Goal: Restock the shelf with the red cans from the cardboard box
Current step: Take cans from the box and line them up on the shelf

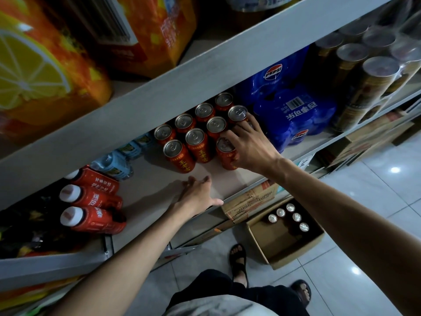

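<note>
Head camera, looking down: a grey metal shelf (159, 179) fills most of the view, stocked with drinks, above a pale tiled floor (376, 201). Orange juice cartons (45, 71) printed with a lemon slice sit on the level above. On the working level, blue shrink-wrapped Pepsi packs (293, 115) stand at the right, with a wrapped pack of gold-labelled cans (373, 80) beyond them. Red bottles with white caps (95, 201) lie on their sides at the left, near pale blue bottles (118, 163).

An open cardboard box (296, 247) rests on the floor below the shelf edge, just beside the person's sandalled foot (238, 258). Five cans (289, 216) stand upright in its far corner; the remainder of the box floor is bare.

Between the blue bottles and the Pepsi packs, a block of red cans (198, 142) stands upright in rows on the shelf, silver tops up, touching one another. The right hand (248, 144) reaches in over the block's right end, its fingers wrapped around the nearest can (225, 156) in the front row, which stands on the shelf board beside its neighbours. The left hand (197, 195) lies palm down on the bare shelf board in front of the cans, fingers spread and thumb along the shelf's front lip, holding nothing.
</note>
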{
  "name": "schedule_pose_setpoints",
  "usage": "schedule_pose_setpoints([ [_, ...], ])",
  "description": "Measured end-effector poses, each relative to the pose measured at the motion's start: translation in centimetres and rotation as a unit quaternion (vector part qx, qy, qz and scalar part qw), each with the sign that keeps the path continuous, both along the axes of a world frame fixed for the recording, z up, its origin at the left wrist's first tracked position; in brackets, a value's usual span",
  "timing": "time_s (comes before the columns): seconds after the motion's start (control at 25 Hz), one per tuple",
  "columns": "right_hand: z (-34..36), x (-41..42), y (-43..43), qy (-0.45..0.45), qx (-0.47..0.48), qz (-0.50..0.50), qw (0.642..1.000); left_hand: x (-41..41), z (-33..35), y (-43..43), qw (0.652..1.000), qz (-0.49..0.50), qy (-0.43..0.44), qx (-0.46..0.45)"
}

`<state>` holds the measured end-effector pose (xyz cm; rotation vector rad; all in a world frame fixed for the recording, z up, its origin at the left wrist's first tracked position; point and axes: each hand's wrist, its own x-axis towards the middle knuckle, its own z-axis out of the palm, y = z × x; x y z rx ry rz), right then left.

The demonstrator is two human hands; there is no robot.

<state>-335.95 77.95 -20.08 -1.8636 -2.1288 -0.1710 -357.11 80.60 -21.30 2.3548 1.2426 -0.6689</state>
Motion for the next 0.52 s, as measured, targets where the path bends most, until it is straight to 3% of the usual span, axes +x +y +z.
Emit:
schedule_pose_setpoints([
  [0.36,0.4,-0.8,-1.7,0.026,-0.015,-0.048,0.998,0.1,0.9,-0.6,1.000,0.026,0.000,-0.012],
  [0.44,0.1,-0.4,-3.9,0.072,0.020,-0.084,0.994,0.3,1.2,-1.6,0.999,0.045,-0.027,0.005],
  [0.52,-0.8,0.7,-7.2,0.117,0.065,-0.122,0.983,1.3,1.6,-3.6,0.991,0.027,-0.110,0.069],
])
